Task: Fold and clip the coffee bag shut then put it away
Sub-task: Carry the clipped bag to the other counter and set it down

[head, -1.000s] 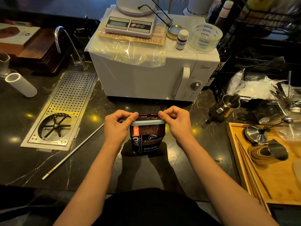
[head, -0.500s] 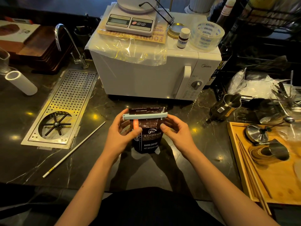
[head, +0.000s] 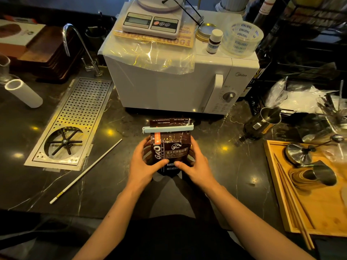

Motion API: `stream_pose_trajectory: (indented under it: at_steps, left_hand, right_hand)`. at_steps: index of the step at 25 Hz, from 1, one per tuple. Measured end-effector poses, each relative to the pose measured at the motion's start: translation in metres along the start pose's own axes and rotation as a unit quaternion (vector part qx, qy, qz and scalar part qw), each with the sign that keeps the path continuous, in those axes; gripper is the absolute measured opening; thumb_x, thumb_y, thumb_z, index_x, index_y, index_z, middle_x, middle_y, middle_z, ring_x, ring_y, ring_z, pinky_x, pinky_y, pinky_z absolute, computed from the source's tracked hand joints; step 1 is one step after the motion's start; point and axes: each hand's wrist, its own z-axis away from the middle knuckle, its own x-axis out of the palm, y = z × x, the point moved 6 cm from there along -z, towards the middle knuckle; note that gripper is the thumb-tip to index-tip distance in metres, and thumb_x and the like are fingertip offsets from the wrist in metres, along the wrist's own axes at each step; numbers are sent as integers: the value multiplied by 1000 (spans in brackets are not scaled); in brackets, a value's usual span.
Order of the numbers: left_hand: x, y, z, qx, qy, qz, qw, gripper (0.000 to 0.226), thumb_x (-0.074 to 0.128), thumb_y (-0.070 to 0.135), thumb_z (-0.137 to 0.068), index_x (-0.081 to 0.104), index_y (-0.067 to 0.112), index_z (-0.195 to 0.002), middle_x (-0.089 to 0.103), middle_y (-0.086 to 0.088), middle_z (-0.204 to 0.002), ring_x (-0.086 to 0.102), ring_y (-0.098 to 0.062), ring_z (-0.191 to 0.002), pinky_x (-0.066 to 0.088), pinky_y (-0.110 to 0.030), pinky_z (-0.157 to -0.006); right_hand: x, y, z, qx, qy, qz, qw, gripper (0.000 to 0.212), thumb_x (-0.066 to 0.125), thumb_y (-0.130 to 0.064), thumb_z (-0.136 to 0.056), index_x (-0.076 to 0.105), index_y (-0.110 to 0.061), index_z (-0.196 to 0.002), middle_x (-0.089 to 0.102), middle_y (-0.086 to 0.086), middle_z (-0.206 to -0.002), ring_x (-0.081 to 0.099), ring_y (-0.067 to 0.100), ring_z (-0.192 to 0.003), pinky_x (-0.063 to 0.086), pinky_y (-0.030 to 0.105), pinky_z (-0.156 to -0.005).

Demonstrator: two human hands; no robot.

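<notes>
A dark brown coffee bag point(head: 172, 145) stands upright on the black counter just in front of me. A pale blue bar clip point(head: 167, 128) runs across its folded top, with a strip of the fold sticking up above it. My left hand point(head: 144, 164) wraps the bag's left side near the bottom. My right hand point(head: 197, 166) holds the right side at the same height. Both thumbs lie across the lower front of the bag, hiding part of its print.
A white microwave point(head: 169, 89) stands right behind the bag with a scale point(head: 152, 21) and tape roll point(head: 242, 38) on top. A perforated drip tray point(head: 69, 124) and white stick point(head: 85, 171) lie left. A steel pitcher point(head: 262, 122) and wooden tray point(head: 319, 209) sit right.
Both hands slid down from the clip at the bag's top to its lower sides. The clip stays shut across the fold, and the bag stands a little farther from me.
</notes>
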Motion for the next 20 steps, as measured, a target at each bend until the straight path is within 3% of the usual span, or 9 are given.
stream_pose_trajectory:
  at_steps: [3,7,10,13,17,20]
  left_hand:
    - [0,-5,3,-9,9,-9,1000,79,86,22,-69,45,32,-136,55,9,-135,53,1,-118,44,-25,-98]
    - [1,0,3,9,24,3,1000,73,85,20,-70,49,34,-133,60,6,-128,57,-11,-121,49,-37,-102]
    - [-3,7,3,29,22,12,999,69,86,19,-69,52,37,-127,62,5,-124,60,-12,-118,51,-41,-101]
    - [-4,25,3,56,4,10,998,67,85,18,-69,53,40,-125,61,7,-124,59,-8,-117,51,-35,-100]
    - [0,57,0,103,-33,7,994,73,84,20,-70,50,31,-134,60,7,-127,58,-11,-120,50,-36,-102]
    - [9,76,-2,120,-74,35,989,74,84,20,-70,51,27,-136,61,5,-130,59,-10,-121,50,-40,-103]
  right_hand:
    - [1,1,0,-2,16,-4,1000,91,77,-17,-82,19,-54,-142,47,-25,-136,44,-18,-123,41,6,-95]
    - [1,0,2,-8,29,-6,1000,91,77,-19,-82,21,-40,-150,51,-14,-142,48,-3,-130,44,22,-105]
    - [-2,-10,6,-14,47,6,999,92,77,-17,-81,20,-38,-151,51,-20,-137,49,-1,-129,41,14,-104]
    - [-9,-25,13,-23,79,8,997,94,77,-14,-80,20,-36,-151,51,-19,-134,50,-8,-123,40,8,-100]
    - [-24,-51,29,-34,150,19,988,94,78,-15,-80,21,-32,-152,53,-9,-142,51,0,-127,44,28,-109]
    - [-40,-68,47,-35,213,25,976,92,77,-14,-80,23,-36,-151,54,-7,-142,51,3,-130,43,31,-110]
